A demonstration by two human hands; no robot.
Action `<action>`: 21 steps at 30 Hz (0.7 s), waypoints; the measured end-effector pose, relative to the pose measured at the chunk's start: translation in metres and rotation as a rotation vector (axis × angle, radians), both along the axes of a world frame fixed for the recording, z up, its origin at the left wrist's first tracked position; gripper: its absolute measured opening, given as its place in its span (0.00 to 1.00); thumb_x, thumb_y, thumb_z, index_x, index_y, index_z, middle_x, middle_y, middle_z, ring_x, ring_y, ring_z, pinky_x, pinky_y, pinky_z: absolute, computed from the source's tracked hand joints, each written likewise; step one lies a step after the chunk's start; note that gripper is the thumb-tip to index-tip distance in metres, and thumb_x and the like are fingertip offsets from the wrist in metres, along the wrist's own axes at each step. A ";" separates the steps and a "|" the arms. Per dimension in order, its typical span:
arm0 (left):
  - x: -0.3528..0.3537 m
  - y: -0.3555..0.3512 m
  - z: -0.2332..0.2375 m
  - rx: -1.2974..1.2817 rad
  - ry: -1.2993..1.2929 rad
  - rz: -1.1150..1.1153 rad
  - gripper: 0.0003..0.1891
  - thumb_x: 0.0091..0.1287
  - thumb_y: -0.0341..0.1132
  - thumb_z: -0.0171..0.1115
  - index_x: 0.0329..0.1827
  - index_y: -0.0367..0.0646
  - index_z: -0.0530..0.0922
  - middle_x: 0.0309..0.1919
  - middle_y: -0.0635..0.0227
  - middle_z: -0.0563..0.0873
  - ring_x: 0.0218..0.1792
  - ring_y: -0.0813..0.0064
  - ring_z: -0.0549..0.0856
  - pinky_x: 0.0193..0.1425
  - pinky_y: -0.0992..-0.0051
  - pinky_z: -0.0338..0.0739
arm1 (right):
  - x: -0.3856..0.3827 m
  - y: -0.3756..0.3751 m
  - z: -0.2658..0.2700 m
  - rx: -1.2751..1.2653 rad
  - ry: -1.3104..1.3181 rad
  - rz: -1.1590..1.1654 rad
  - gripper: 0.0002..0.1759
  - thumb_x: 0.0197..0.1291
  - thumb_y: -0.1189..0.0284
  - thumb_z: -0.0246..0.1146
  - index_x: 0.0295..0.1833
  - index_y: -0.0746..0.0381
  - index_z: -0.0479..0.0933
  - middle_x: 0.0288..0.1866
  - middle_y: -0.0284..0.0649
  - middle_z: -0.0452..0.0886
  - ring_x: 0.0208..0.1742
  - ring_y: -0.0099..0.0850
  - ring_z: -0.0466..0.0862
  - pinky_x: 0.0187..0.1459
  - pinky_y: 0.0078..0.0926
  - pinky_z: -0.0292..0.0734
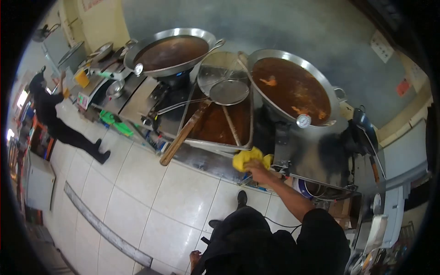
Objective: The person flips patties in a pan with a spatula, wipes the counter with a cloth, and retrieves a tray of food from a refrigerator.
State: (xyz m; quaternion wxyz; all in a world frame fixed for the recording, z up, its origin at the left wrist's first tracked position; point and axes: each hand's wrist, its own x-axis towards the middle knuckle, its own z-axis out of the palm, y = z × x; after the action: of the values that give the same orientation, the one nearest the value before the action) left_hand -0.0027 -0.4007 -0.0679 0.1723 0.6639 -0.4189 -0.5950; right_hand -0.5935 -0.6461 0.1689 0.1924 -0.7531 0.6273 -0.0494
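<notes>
My right hand (257, 168) is closed on a yellow cloth (243, 159) at the front edge of the stove counter. Just behind the cloth stands a rectangular metal tray (219, 145) of reddish-brown liquid. Across the tray lie a round mesh strainer (228, 93) and a larger skimmer with a wooden handle (187, 133). Low by my body hangs my left hand (195, 257), small in view, its fingers mostly hidden. To the right of the tray, a wide pan (316, 73) of brown oil has a few pieces of food floating in it and a dial thermometer (303, 121) at its rim.
A second wide pan (192, 33) of brown liquid sits on a burner at the back left. Further left are a scale (84, 99) and a metal bowl (115, 89). Another person (55, 107) in dark clothes stands at the far left. A cable (280, 224) runs near my feet.
</notes>
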 end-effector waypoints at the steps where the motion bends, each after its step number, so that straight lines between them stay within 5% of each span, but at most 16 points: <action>1: -0.001 -0.024 -0.003 -0.050 0.036 -0.040 0.11 0.70 0.36 0.55 0.43 0.36 0.78 0.28 0.61 0.85 0.28 0.65 0.87 0.25 0.68 0.78 | 0.010 0.013 -0.002 -0.073 -0.059 0.017 0.26 0.54 0.84 0.55 0.61 0.63 0.76 0.67 0.45 0.73 0.72 0.46 0.66 0.74 0.46 0.55; 3: -0.009 -0.067 0.007 0.158 0.225 0.267 0.13 0.72 0.36 0.55 0.54 0.38 0.75 0.38 0.58 0.86 0.31 0.67 0.88 0.27 0.72 0.79 | 0.030 0.036 -0.008 -0.168 -0.149 -0.067 0.26 0.53 0.85 0.55 0.60 0.62 0.77 0.67 0.44 0.73 0.72 0.46 0.66 0.73 0.44 0.57; 11: -0.076 -0.181 0.062 -0.083 0.174 -0.072 0.14 0.75 0.41 0.56 0.54 0.40 0.74 0.43 0.60 0.86 0.38 0.69 0.88 0.36 0.72 0.80 | 0.017 0.138 0.011 -0.381 -0.402 -0.496 0.22 0.51 0.85 0.59 0.54 0.66 0.79 0.62 0.47 0.77 0.65 0.45 0.75 0.68 0.37 0.67; 14: -0.084 -0.166 0.074 -0.085 0.149 0.046 0.16 0.74 0.40 0.56 0.55 0.37 0.74 0.44 0.57 0.86 0.40 0.66 0.88 0.39 0.70 0.82 | -0.031 0.181 0.085 -0.539 -0.243 -0.679 0.16 0.48 0.84 0.61 0.45 0.65 0.80 0.51 0.48 0.83 0.55 0.46 0.82 0.60 0.36 0.75; 18: -0.081 -0.103 0.044 0.075 0.111 0.160 0.13 0.71 0.36 0.55 0.51 0.36 0.77 0.39 0.58 0.88 0.35 0.66 0.89 0.34 0.71 0.82 | -0.105 0.214 0.173 -0.635 -0.215 -1.012 0.19 0.46 0.88 0.53 0.46 0.68 0.78 0.53 0.53 0.81 0.57 0.51 0.79 0.62 0.37 0.72; 20: -0.083 -0.063 0.033 0.211 0.023 0.056 0.13 0.69 0.34 0.54 0.49 0.36 0.80 0.37 0.59 0.88 0.34 0.67 0.89 0.31 0.72 0.82 | -0.154 0.219 0.168 -0.809 -0.023 -1.017 0.17 0.49 0.84 0.56 0.47 0.68 0.78 0.56 0.54 0.79 0.58 0.53 0.79 0.62 0.40 0.72; 21: -0.081 -0.044 0.029 0.283 0.104 0.014 0.13 0.68 0.35 0.55 0.48 0.35 0.81 0.37 0.59 0.89 0.34 0.68 0.89 0.31 0.72 0.82 | -0.189 0.228 0.143 -0.659 0.136 -1.047 0.17 0.53 0.81 0.56 0.50 0.68 0.78 0.58 0.53 0.78 0.60 0.52 0.77 0.62 0.41 0.72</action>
State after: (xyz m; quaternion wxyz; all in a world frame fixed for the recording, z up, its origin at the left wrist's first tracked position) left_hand -0.0839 -0.4445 -0.0384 0.1027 0.6526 -0.3170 -0.6805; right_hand -0.7823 -0.4177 0.3120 -0.1402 -0.3669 0.8760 -0.2800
